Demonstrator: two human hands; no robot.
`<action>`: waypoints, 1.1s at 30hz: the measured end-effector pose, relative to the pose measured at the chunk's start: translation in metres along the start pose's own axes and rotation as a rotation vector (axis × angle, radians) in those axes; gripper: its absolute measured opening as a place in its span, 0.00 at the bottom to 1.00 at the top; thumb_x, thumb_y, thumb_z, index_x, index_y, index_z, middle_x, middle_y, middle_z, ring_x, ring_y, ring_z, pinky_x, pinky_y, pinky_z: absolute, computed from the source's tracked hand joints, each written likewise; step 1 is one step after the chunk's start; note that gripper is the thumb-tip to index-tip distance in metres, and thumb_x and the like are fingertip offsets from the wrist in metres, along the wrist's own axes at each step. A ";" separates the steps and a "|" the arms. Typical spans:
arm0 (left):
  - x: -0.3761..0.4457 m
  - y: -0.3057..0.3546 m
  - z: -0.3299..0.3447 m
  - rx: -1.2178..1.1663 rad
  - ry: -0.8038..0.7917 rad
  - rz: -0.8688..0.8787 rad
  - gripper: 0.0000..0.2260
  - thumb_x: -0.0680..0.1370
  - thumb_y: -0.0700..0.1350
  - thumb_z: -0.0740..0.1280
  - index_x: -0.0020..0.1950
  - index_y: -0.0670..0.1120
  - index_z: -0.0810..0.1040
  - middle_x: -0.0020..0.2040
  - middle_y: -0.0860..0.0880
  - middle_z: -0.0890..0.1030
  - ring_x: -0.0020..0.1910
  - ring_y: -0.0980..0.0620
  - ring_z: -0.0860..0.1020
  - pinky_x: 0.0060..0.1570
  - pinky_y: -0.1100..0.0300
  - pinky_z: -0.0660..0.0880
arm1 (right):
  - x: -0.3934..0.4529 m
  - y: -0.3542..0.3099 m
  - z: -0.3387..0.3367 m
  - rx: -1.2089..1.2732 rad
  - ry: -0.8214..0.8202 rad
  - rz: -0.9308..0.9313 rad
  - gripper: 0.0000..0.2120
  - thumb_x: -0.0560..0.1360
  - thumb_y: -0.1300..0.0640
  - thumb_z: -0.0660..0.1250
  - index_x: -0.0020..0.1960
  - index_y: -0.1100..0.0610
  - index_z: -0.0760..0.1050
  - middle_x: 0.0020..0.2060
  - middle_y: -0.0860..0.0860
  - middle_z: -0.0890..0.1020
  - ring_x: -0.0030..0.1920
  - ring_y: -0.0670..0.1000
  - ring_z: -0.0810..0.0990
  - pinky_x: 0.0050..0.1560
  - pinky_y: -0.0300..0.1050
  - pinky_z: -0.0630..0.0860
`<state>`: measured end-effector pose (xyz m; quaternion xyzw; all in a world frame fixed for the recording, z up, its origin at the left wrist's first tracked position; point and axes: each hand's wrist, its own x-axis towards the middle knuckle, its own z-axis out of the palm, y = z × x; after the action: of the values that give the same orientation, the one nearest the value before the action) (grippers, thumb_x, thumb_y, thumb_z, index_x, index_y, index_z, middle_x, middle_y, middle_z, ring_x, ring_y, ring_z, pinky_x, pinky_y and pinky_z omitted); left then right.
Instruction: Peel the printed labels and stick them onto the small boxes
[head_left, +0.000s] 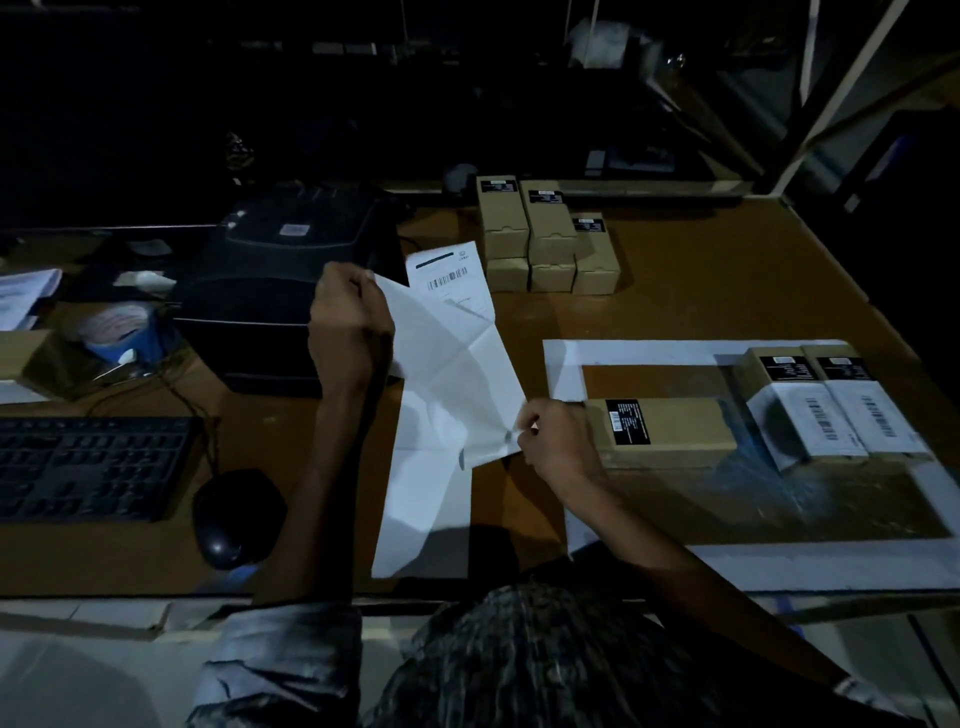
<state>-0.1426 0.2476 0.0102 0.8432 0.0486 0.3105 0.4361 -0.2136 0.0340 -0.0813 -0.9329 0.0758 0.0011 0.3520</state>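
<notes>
Your left hand (348, 317) grips the top of the long white label strip (457, 374); your right hand (550, 436) pinches its lower corner, mid-air over the brown desk (701, 291). Peel slowly and evenly, then carry it to the unlabelled brown cardboard box (670, 431) lying just beside your right hand

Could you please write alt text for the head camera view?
Both hands, left hand and right hand, pinch a strip of printed labels above a dim brown desk; two labelled boxes and an unlabelled box lie to the right.
</notes>
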 end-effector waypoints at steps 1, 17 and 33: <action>0.001 -0.001 -0.002 -0.006 0.035 0.013 0.08 0.83 0.44 0.59 0.50 0.40 0.73 0.43 0.46 0.77 0.41 0.51 0.73 0.39 0.62 0.64 | 0.000 0.000 0.000 -0.018 -0.007 0.007 0.12 0.74 0.68 0.70 0.42 0.52 0.81 0.39 0.50 0.84 0.39 0.52 0.84 0.44 0.53 0.84; -0.015 0.025 -0.021 -0.109 0.160 0.139 0.09 0.84 0.44 0.58 0.52 0.41 0.74 0.43 0.50 0.76 0.40 0.53 0.74 0.40 0.65 0.65 | -0.010 -0.035 -0.011 -0.083 0.142 -0.047 0.10 0.79 0.55 0.68 0.60 0.50 0.83 0.56 0.54 0.77 0.50 0.53 0.81 0.52 0.49 0.81; -0.127 0.083 0.018 -0.132 -0.359 0.449 0.04 0.82 0.44 0.63 0.55 0.46 0.75 0.51 0.46 0.80 0.49 0.54 0.77 0.38 0.60 0.77 | -0.068 -0.041 -0.083 1.238 -0.137 0.054 0.31 0.77 0.31 0.53 0.60 0.53 0.80 0.56 0.53 0.84 0.58 0.55 0.83 0.56 0.53 0.78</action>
<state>-0.2498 0.1389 0.0054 0.8441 -0.2373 0.2475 0.4121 -0.2794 0.0190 0.0119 -0.5516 0.0633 0.0259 0.8313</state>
